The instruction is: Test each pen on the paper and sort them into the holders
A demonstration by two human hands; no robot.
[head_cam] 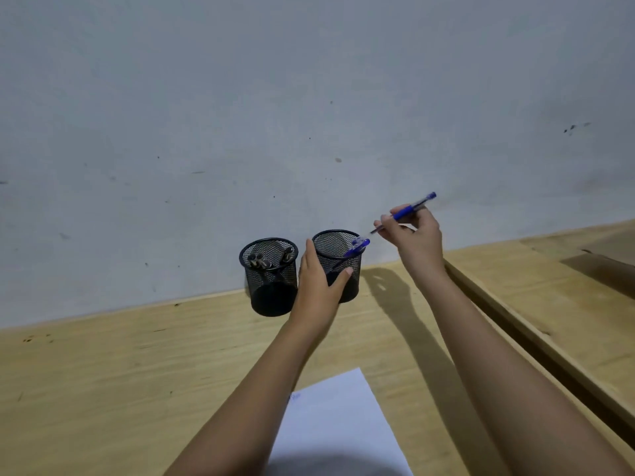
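Note:
Two black mesh holders stand against the wall. The left holder (pixel 269 280) has several dark pens in it. My left hand (pixel 318 283) grips the side of the right holder (pixel 338 250), which contains a blue pen (pixel 357 248) leaning on its rim. My right hand (pixel 417 240) holds another blue pen (pixel 405 211) just above and to the right of that holder, tip pointing down-left toward the opening. A white sheet of paper (pixel 338 417) with a small blue scribble lies near me on the wooden table (pixel 137 372).
A grey wall rises right behind the holders. A raised wooden ledge (pixel 522 324) runs diagonally along the table's right side, under my right forearm.

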